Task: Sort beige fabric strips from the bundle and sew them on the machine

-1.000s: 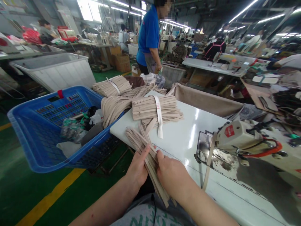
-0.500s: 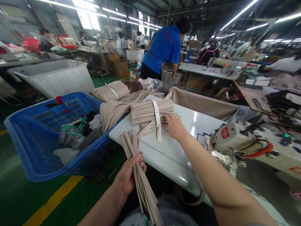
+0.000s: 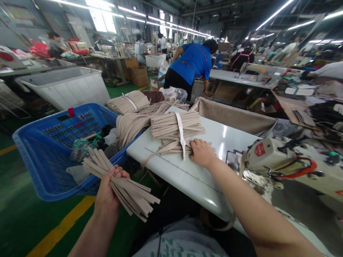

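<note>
- A big white worktop is right in front of me, and a sewing machine sits at its right side.
- A blue plastic basket stands to my left, right by the worktop, with bags and cloth inside.
- A cloth-lined bin sits at the far edge of the worktop.
- Farther away, a person in a blue shirt bends forward with their back to me.
- A thick bundle of beige strips lies on the worktop, tied with a white band.
- A second tied bundle and a loose heap of strips lie to the far left of it.
- My right hand is open and lies flat, touching a thin layer of strips at the near side of the thick bundle.
- My left hand is closed tight around a bunch of beige strips. It holds them up in the air, near the basket's near edge, and the strip ends poke out on both sides.
</note>
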`<state>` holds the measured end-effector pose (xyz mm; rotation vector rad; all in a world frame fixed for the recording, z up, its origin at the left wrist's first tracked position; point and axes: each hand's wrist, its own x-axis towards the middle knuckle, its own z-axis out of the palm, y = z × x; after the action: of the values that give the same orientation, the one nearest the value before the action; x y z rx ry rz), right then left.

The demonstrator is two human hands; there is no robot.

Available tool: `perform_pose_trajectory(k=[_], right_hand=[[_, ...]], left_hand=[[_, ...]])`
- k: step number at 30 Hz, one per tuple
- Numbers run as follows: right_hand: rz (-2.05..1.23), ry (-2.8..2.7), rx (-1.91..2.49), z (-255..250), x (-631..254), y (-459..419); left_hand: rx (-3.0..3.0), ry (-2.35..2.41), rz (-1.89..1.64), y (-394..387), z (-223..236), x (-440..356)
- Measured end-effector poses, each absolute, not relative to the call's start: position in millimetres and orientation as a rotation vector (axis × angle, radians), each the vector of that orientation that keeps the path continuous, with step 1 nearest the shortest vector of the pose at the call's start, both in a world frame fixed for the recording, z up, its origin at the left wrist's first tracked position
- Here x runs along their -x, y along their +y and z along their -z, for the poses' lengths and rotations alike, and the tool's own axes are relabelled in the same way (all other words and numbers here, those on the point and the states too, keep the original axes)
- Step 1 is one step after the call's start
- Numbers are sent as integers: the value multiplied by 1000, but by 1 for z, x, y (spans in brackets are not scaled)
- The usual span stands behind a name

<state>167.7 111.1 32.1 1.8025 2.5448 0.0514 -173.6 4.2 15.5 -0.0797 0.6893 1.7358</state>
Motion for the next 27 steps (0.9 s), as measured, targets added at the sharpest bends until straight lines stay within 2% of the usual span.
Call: perform_pose_trajectory(k=[4, 7, 9, 20, 27], right_hand=[[221, 2583, -1757, -38, -171, 86], [493, 2599, -1853, -40, -176, 74], [562, 2578, -1949, -41, -176, 68], [315, 2425, -2203, -47, -157, 46], [401, 2479, -2148, -64, -132, 7]], left_hand=[[45, 717, -1639, 3, -13, 152], [5, 745, -1534, 0, -11, 124], [-14, 752, -1475, 0, -9, 107], [32, 816, -1269, 14, -9, 46], [-13, 669, -1174, 17, -4, 35]])
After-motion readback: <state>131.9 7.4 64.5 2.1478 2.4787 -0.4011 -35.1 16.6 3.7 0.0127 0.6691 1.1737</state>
